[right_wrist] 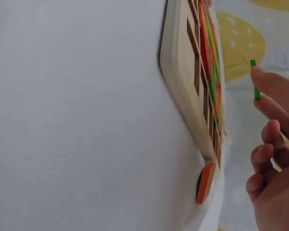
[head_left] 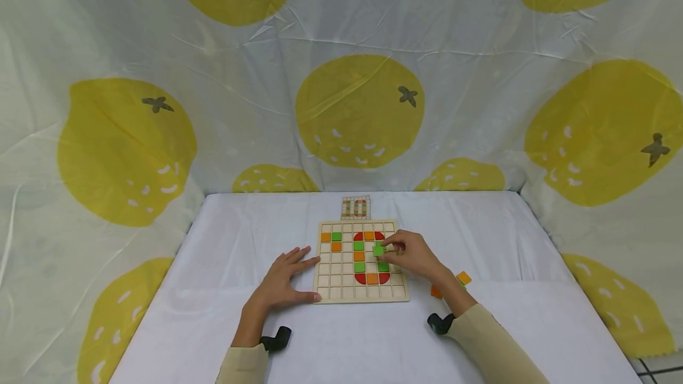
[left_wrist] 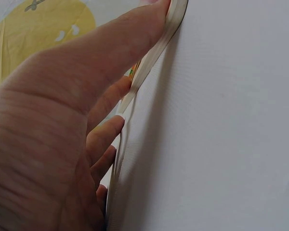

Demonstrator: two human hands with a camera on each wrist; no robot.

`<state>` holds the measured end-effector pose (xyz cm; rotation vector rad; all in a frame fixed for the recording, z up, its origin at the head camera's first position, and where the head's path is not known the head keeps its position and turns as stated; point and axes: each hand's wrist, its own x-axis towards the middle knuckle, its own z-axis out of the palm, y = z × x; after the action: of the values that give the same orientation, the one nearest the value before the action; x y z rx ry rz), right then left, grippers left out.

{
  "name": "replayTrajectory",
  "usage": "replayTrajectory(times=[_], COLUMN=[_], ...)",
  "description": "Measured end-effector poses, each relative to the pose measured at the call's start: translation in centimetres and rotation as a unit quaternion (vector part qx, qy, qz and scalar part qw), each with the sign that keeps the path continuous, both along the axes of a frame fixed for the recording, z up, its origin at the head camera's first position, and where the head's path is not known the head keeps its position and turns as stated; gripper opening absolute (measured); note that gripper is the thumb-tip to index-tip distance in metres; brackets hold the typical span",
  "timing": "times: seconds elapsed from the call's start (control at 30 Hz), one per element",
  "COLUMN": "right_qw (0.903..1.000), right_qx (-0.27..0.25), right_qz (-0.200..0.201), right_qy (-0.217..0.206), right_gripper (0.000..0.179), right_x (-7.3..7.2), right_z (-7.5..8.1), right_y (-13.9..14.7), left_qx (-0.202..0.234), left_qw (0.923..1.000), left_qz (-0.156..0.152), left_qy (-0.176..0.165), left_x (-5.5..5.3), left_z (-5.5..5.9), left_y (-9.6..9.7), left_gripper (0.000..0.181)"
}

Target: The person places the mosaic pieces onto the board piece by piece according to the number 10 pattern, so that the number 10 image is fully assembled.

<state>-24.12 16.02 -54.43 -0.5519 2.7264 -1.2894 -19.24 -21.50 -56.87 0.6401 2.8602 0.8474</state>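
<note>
A square wooden grid board [head_left: 334, 291] lies on the white cloth. Red, green and orange tiles form a ring on its right half; two orange tiles and a green one sit at its upper left. My left hand [head_left: 284, 280], fingers spread, rests against the board's left edge, its thumb [left_wrist: 130, 33] at the near corner. Over the ring's right side, my right hand [head_left: 415, 255] pinches a green square tile [head_left: 378, 250] between thumb and index finger. The right wrist view shows this tile [right_wrist: 256, 82] edge-on, above the board's surface, with the other fingers curled.
Behind the board lies a small card [head_left: 356, 207] printed with a coloured grid pattern. Loose tiles, among them an orange tile [head_left: 463, 278] and another orange tile [head_left: 436, 291], lie right of the board, partly hidden by my right forearm. A lemon-print curtain [head_left: 240, 105] surrounds the table.
</note>
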Motion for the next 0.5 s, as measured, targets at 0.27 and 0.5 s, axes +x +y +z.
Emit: replayTrajectory(times=[0.27, 0.5], right_qw=[0.9999, 0.9992], right_qx=[0.007, 0.008], right_qz=[0.015, 0.037], right_qy=[-0.001, 0.011], right_gripper=[0.03, 0.025], right_x=[-0.7, -1.3], right_z=[-0.3, -0.9], right_y=[-3.9, -6.9], left_qx=[-0.005, 0.0], left_qw=[1.0, 0.9999], left_qz=[-0.001, -0.006], left_qy=[0.002, 0.011], left_x=[-0.1, -0.1], left_z=[-0.4, -0.3], left_y=[0.0, -0.2], left_gripper=[0.09, 0.088])
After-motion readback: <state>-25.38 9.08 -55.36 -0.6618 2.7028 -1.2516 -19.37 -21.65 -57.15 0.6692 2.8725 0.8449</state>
